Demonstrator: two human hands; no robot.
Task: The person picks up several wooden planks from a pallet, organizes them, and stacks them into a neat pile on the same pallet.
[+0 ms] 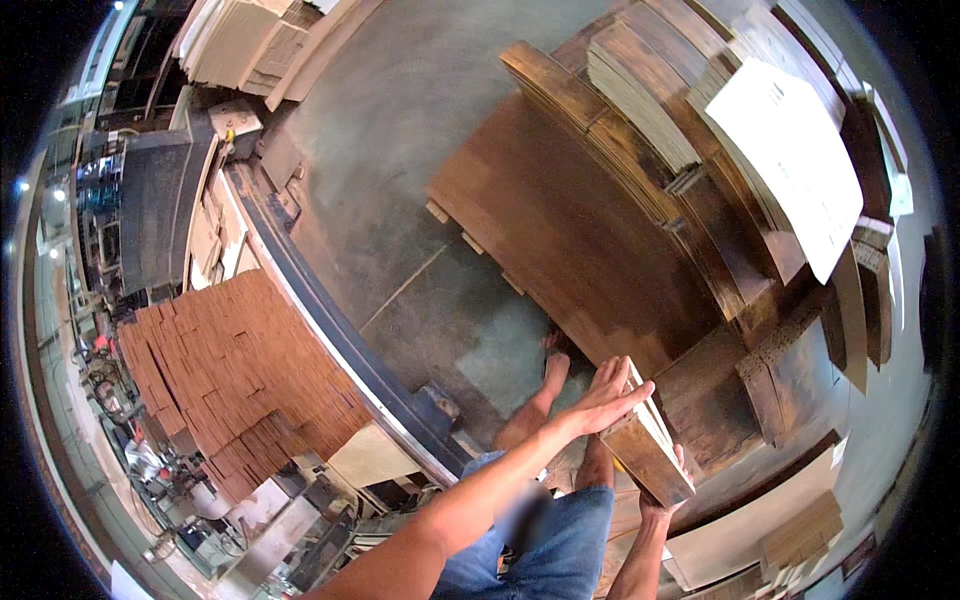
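A short stack of wooden boards, brown on its broad face and pale along its edges, is held tilted in front of my legs. My left hand lies over its far end, fingers stretched along it and the thumb reaching across the pale edges. At the near right end, my right hand grips the stack from below and the side; the boards hide part of its fingers. Just beyond is a large low brown board, its left edge resting over small wooden blocks.
Stacks of brown boards stand along the far right, with a white sheet on top. To the left, many reddish-brown strips cover a surface beside a long dark rail. Pale boards are piled at the far left.
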